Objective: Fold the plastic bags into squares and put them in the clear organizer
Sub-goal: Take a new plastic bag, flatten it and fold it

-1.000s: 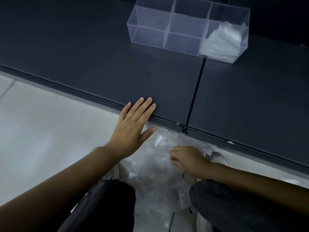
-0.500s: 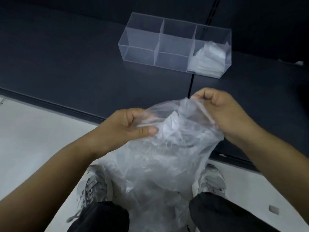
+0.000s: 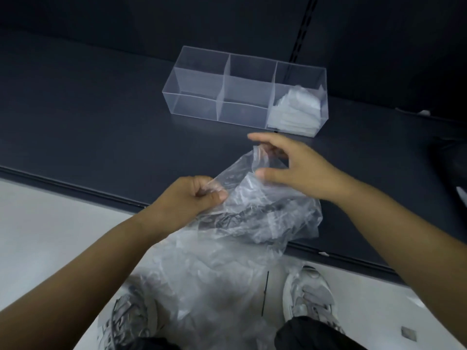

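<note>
A crumpled clear plastic bag [image 3: 255, 210] hangs over the front edge of the dark shelf [image 3: 101, 122]. My left hand [image 3: 194, 198] grips its left upper edge in a fist. My right hand [image 3: 295, 168] hovers at the bag's raised top corner with thumb and forefinger spread apart; the corner lies against its curled middle fingers. The clear organizer [image 3: 197, 79] stands farther back on the shelf. Its right end compartment holds a stack of folded bags [image 3: 295, 109]; the other compartments look empty.
More loose clear bags [image 3: 202, 286] lie heaped on the pale floor between my two grey shoes [image 3: 310, 296]. The shelf's front lip [image 3: 75, 190] runs diagonally below my hands. A dark object [image 3: 449, 160] sits at the right edge.
Both hands lifted a bag from the floor heap up over the shelf. Since half a second ago my right hand's pinch has loosened and its fingers have spread.
</note>
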Action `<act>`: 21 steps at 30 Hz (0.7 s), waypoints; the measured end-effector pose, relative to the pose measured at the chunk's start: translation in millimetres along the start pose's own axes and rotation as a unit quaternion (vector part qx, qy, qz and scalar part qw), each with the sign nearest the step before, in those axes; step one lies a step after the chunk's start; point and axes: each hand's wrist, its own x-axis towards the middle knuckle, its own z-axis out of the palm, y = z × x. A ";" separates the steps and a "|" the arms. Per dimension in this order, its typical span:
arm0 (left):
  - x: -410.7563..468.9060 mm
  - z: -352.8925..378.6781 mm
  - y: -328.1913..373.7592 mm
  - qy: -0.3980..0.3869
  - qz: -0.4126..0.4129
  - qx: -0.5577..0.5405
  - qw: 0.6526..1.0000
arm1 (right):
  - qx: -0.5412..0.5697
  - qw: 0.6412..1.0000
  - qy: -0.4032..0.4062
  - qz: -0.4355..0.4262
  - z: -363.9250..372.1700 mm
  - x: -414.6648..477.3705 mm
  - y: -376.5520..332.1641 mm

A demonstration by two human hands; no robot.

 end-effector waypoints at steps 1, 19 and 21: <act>0.7 -1.1 1.0 -0.009 -0.001 -0.001 1.000 | 0.033 0.999 0.009 0.009 -0.4 5.1 -0.2; -8.1 -5.8 43.8 0.204 0.111 -0.063 0.971 | 0.302 0.949 0.088 -0.017 -29.0 -31.5 3.4; -10.3 -9.3 46.1 0.149 0.082 -0.085 0.982 | 0.284 0.957 0.056 -0.024 -35.7 -38.8 8.5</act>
